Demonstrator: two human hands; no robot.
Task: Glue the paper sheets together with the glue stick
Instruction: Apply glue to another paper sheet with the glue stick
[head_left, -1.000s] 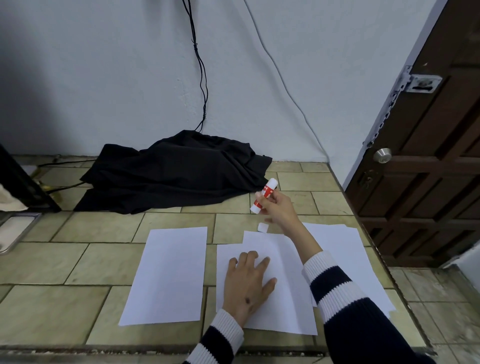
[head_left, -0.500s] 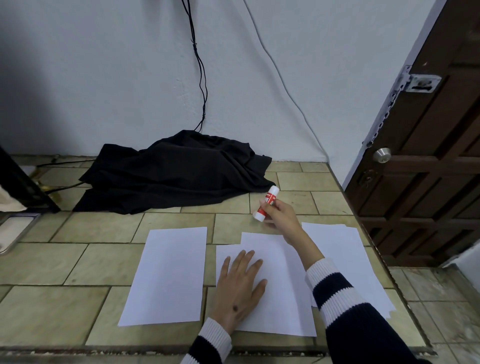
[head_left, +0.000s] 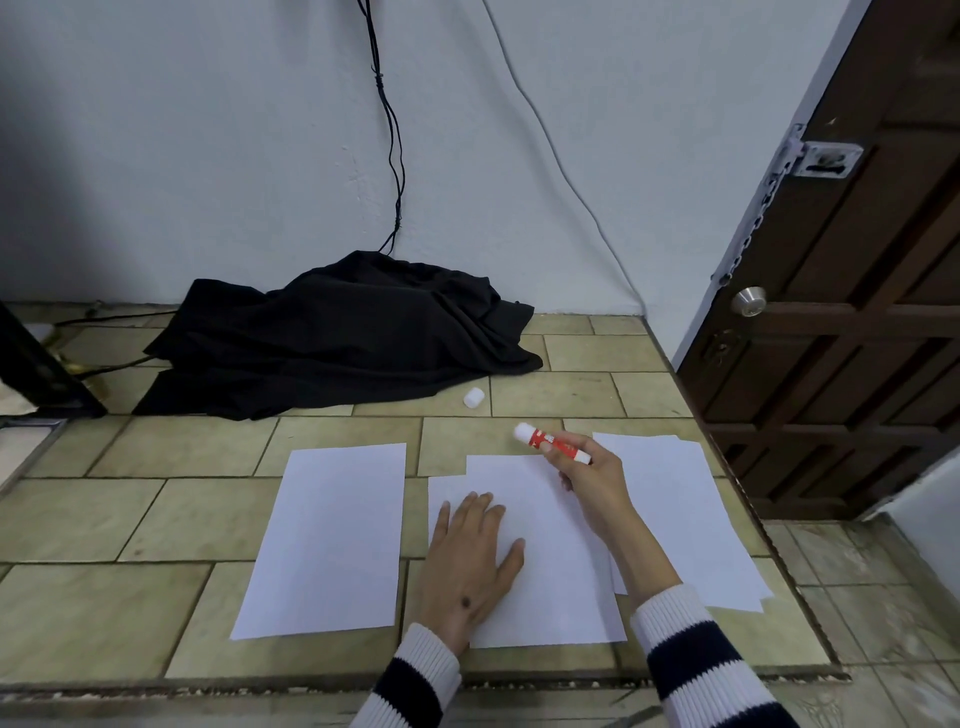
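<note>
The right hand (head_left: 592, 475) grips the glue stick (head_left: 551, 442) above the far edge of the middle sheets (head_left: 550, 545), its long axis slanting far-left, white tip leading. The left hand (head_left: 470, 558) presses flat, fingers spread, on those sheets. The cap (head_left: 474, 398) lies farther off on the desk (head_left: 104, 519). Whether glue is exposed is hard to tell.

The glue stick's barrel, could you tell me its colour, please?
Red with white ends, glue stick, head view.

Tiled counter (head_left: 156, 519), white wall (head_left: 208, 130), wooden door (head_left: 857, 312)
</note>
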